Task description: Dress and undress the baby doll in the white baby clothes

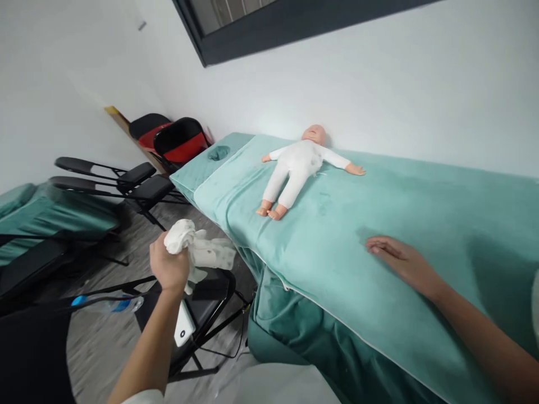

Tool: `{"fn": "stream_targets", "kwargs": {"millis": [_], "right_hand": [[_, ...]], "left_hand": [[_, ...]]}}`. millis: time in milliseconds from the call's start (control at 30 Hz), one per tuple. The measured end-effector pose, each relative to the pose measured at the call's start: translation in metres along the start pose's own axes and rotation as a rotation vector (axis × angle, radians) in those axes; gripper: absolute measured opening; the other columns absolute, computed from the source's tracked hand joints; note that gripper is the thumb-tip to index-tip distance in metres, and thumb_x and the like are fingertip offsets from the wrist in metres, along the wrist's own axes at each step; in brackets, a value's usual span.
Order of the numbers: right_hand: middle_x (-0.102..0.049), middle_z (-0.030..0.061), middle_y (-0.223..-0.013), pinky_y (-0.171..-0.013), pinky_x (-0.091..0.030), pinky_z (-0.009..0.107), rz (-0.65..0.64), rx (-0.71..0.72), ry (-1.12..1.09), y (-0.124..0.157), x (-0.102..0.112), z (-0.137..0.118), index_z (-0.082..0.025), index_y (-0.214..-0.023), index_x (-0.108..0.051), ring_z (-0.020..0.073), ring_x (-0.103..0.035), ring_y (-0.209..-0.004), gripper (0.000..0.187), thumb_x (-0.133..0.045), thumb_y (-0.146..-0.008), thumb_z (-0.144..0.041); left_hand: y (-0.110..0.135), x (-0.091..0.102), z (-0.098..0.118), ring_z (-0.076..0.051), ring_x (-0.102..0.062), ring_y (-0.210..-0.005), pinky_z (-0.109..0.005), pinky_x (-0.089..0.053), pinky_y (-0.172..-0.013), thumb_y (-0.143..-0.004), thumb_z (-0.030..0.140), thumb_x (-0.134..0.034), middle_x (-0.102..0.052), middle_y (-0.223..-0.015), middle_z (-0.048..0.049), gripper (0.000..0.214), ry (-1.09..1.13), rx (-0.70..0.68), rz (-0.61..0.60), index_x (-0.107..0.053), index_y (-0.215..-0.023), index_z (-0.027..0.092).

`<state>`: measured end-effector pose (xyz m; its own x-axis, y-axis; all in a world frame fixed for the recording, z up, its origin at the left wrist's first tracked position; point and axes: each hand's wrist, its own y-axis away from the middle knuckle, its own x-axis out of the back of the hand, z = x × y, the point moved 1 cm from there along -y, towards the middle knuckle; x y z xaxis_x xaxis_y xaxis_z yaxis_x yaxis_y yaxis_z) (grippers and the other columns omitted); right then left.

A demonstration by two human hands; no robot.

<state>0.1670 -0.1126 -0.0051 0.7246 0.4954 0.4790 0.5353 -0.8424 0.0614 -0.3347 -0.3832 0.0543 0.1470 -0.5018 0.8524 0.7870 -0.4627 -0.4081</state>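
My left hand (169, 265) is closed round a bunched white cloth (206, 250), whose loose, faintly spotted end hangs out to the right above a black folding chair (210, 292). Over the near part of the green-covered bed (337, 241), my right hand (391, 255) is held with its fingers loosely extended and nothing in it. A baby doll (295, 165) in a white bodysuit lies on its back farther up the bed, arms spread and head towards the wall. Both hands are apart from the doll.
On the chair seat lies a white phone (183, 325) with a cable beside it. A plastic bottle (109, 304) is at the lower left. Black and red folding chairs (181, 143) stand beyond the bed's left end. Another green-covered bed (59, 216) is at the far left.
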Motion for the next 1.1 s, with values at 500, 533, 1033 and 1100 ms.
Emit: {"fn": "stream_targets", "kwargs": {"millis": [500, 533, 1033, 1100], "right_hand": [[-0.074, 0.0064, -0.11, -0.091, -0.056, 0.042, -0.012, 0.133, 0.184, 0.006, 0.001, -0.004, -0.025, -0.104, -0.072, 0.0257, -0.071, -0.1, 0.035, -0.052, -0.095, -0.052], [-0.074, 0.0063, -0.11, -0.09, -0.056, 0.041, -0.013, 0.142, 0.199, 0.006, 0.001, -0.005, -0.025, -0.104, -0.072, 0.0255, -0.07, -0.099, 0.034, -0.051, -0.095, -0.051], [-0.072, 0.0063, -0.112, -0.093, -0.055, 0.045, -0.034, 0.195, 0.267, 0.006, -0.003, -0.008, -0.027, -0.102, -0.069, 0.0264, -0.068, -0.104, 0.03, -0.047, -0.099, -0.047], [-0.071, 0.0065, -0.112, -0.093, -0.055, 0.044, -0.041, 0.204, 0.265, 0.007, -0.003, -0.01, -0.026, -0.102, -0.068, 0.0256, -0.068, -0.104, 0.029, -0.045, -0.1, -0.044]], "left_hand": [[0.021, -0.1, -0.087, -0.038, -0.064, -0.108, -0.05, -0.053, -0.084, -0.087, 0.028, -0.05, -0.055, -0.129, -0.0229, 0.048, -0.249, 0.602, -0.276, -0.053, -0.134, 0.018], [0.021, -0.099, -0.094, -0.039, -0.063, -0.11, -0.051, -0.052, -0.085, -0.088, 0.028, -0.048, -0.055, -0.129, -0.0235, 0.048, -0.269, 0.598, -0.302, -0.053, -0.134, 0.018], [0.096, -0.11, -0.172, -0.04, -0.05, -0.133, -0.055, -0.043, -0.102, -0.087, 0.027, -0.044, -0.048, -0.148, -0.0197, 0.064, -0.492, 0.244, -0.681, -0.039, -0.151, 0.024], [0.108, -0.124, -0.174, -0.041, -0.048, -0.136, -0.057, -0.038, -0.106, -0.088, 0.029, -0.044, -0.046, -0.151, -0.0204, 0.063, -0.524, 0.288, -0.593, -0.037, -0.151, 0.025]]}}
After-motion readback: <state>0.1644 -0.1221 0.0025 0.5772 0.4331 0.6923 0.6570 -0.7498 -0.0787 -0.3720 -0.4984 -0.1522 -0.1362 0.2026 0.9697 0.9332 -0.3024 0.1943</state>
